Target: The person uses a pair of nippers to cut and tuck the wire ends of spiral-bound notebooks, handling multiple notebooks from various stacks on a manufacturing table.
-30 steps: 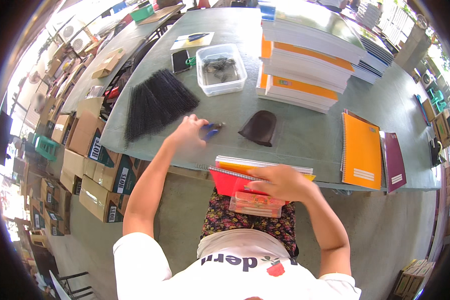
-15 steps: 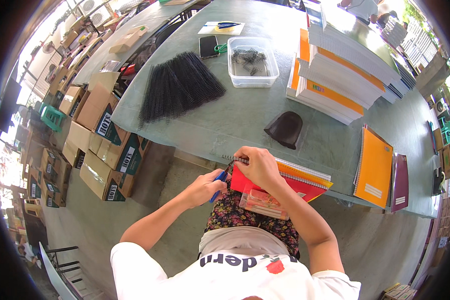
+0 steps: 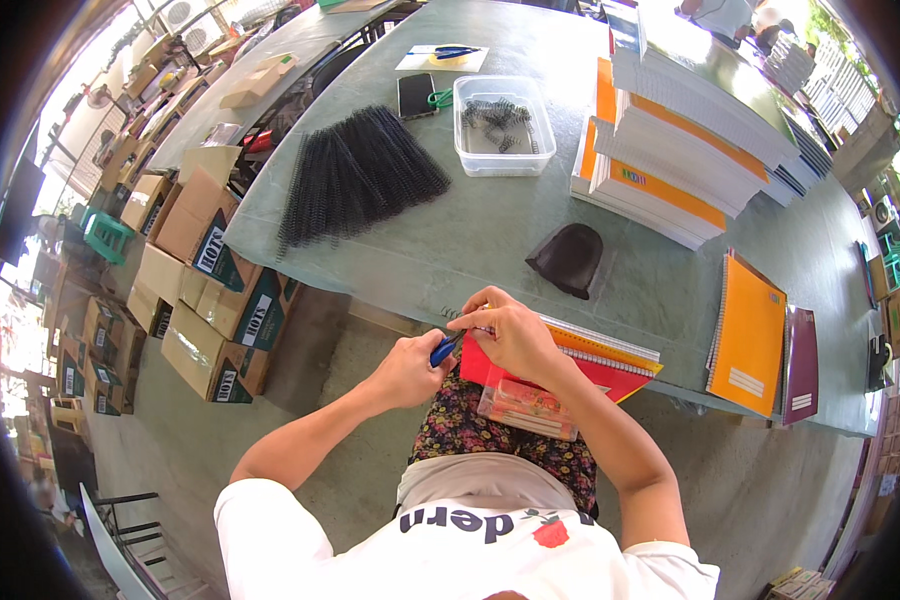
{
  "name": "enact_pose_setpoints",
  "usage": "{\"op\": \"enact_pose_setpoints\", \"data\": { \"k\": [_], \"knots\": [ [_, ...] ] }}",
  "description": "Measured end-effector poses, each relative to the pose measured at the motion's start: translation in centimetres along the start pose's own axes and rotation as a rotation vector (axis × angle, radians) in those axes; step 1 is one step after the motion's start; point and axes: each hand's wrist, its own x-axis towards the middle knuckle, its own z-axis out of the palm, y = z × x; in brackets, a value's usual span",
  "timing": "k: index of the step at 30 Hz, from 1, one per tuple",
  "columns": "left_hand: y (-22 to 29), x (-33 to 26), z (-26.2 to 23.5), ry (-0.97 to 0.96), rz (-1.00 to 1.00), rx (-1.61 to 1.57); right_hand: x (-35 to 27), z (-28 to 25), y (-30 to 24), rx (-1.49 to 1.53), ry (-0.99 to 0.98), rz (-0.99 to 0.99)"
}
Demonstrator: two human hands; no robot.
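Observation:
My left hand (image 3: 407,370) is closed round blue-handled pliers (image 3: 443,350), whose jaws point up at the end of a notebook's spiral binding. My right hand (image 3: 513,338) pinches the coil end at the corner of the red notebook (image 3: 620,380); a loose bit of coil (image 3: 451,313) sticks out left of the fingers. Exactly where the jaws meet the wire is hidden by the fingers. The red notebook rests at the table edge above my lap, against an orange-yellow one (image 3: 610,345). Below it sits a clear pinkish packet (image 3: 530,408).
On the green table (image 3: 420,255) lie a fan of black coils (image 3: 365,180), a clear tub (image 3: 505,163) with coil scraps, a phone (image 3: 417,96) and a dark curved piece (image 3: 570,260). Notebook stacks (image 3: 660,190) rise at right, beside an orange notebook (image 3: 745,335). Cartons (image 3: 215,340) stand left.
My left hand has moved up and right, bringing the pliers closer to my right fingers, and its grip has tightened round the handles. My right hand has shifted slightly at the coil end.

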Motion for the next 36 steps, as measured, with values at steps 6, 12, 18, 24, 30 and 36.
{"op": "enact_pose_setpoints", "data": {
  "k": [6, 12, 18, 24, 30, 36],
  "knots": [
    [0.5, 0.3, -0.1, 0.018, 0.041, -0.076, 0.3, -0.1, 0.7, -0.035, -0.012, -0.070],
    [-0.3, 0.0, 0.4, 0.068, -0.017, 0.003, 0.1, -0.1, 0.3, -0.005, 0.141, 0.050],
    [2.6, -0.7, -1.1, -0.608, -0.483, -1.523, -0.1, 0.0, 0.9, -0.101, 0.191, 0.045],
    [-0.5, 0.0, 1.2, -0.058, -0.054, -0.232, 0.0, 0.6, 0.7, -0.070, 0.198, 0.021],
    [0.2, 0.1, -2.2, 0.096, -0.078, -0.351, -0.4, 0.5, 0.7, -0.096, 0.172, -0.028],
    [1.9, 4.0, -3.7, 0.005, 0.154, -0.353, -2.9, 0.9, -1.3, -0.148, 0.216, -0.138]
  ]
}}
